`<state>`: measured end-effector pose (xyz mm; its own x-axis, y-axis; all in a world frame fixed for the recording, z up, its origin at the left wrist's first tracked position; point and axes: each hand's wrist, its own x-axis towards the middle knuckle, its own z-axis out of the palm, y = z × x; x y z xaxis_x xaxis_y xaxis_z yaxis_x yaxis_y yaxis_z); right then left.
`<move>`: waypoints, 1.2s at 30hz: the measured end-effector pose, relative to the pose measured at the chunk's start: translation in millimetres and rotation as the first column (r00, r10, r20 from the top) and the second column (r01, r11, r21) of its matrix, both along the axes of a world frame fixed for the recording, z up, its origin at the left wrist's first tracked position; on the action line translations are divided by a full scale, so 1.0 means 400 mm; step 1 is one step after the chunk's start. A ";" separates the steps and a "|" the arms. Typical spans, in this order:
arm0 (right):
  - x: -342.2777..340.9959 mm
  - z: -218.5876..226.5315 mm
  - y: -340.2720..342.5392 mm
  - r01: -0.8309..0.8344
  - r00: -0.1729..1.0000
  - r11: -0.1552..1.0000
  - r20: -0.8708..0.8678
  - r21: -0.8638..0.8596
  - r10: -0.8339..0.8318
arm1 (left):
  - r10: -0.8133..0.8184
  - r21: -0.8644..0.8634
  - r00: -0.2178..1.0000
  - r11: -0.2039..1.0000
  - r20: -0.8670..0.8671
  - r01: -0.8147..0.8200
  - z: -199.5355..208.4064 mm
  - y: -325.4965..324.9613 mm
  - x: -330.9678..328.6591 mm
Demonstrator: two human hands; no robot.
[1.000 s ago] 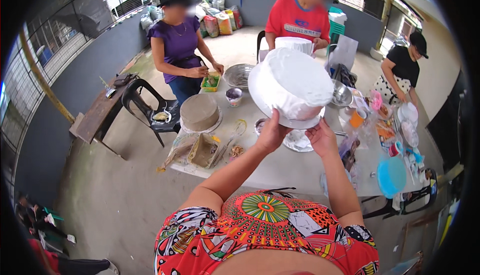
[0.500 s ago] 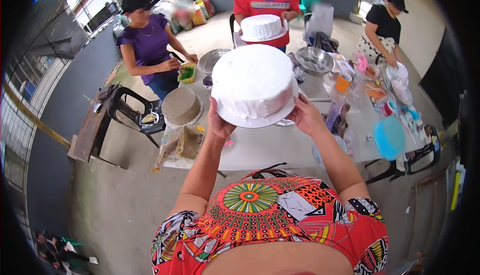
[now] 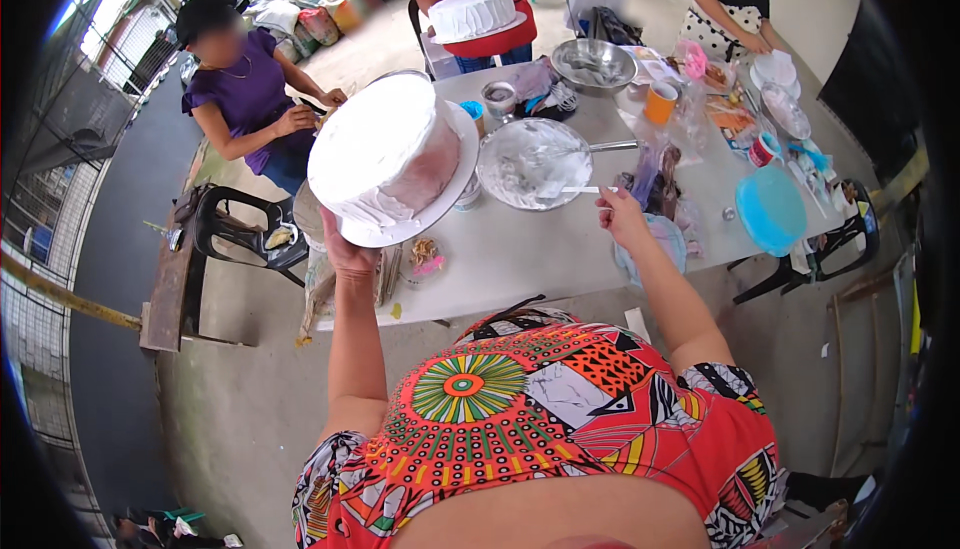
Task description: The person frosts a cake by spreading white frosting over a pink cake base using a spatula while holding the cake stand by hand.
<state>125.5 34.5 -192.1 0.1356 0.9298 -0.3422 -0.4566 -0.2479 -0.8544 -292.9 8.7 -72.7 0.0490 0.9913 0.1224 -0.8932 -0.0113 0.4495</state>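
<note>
Pale table (image 3: 490,274); white cake (image 3: 375,144) above left fingers (image 3: 334,233) clasping its board (image 3: 457,184); right fingers (image 3: 610,206) pinched round spatula (image 3: 576,189)

We take this for a walled concrete yard set up as a makeshift cake-decorating workspace. We see bare concrete floor (image 3: 245,389), a dark gray wall (image 3: 118,399) with wire mesh fence (image 3: 40,334) above it, and stuffed sacks (image 3: 318,25) piled along the far side. A black plastic chair (image 3: 228,229) stands beside the long white table (image 3: 540,261), where we find the decorating signs: a white-frosted cake (image 3: 370,149) above it, and a frosting-smeared metal bowl (image 3: 487,165) with a whisk (image 3: 614,146).
</note>
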 end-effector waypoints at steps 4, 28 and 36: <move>-0.038 -0.013 0.031 0.062 0.998 0.996 -0.020 0.072 -0.060 | 0.070 -0.048 0.997 0.996 -0.012 -0.071 0.024 -0.024 -0.006; -0.097 -0.030 0.058 0.216 0.962 0.974 0.156 0.073 -0.225 | -0.037 -0.136 0.994 0.990 -0.103 0.023 -0.036 0.052 -0.085; -0.006 -0.047 0.017 0.310 0.913 0.951 -0.281 0.007 -0.296 | -0.113 -0.127 0.991 0.986 -0.071 0.103 -0.054 0.073 -0.057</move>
